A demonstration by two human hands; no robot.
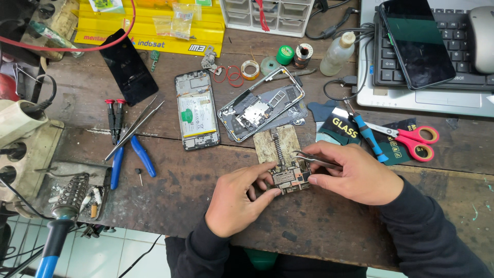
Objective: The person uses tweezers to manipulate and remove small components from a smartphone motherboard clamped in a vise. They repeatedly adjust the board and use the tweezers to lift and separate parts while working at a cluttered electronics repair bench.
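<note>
My left hand (pixel 237 198) covers the near-left edge of the circuit board (pixel 291 177); its parts are too small to tell. My right hand (pixel 354 172) hides the tweezers' (pixel 314 159) handle. The frame's top edge cuts off the laptop (pixel 411 98) and parts drawer (pixel 267 15).

light: bright, even daylight | shadows: soft, faint | focus: sharp | edges: slight wide-angle bending

Worn, scratched matt wooden desk (pixel 170 190), bare metal tweezers (pixel 314 158) at centre, glossy black glass phone (pixel 416 41) upper right, shiny red plastic scissors handles (pixel 422 143) at right, blue rubbery-looking pliers handles (pixel 131 159) at left, dark cloth sleeves (pixel 427 226) at bottom
</note>
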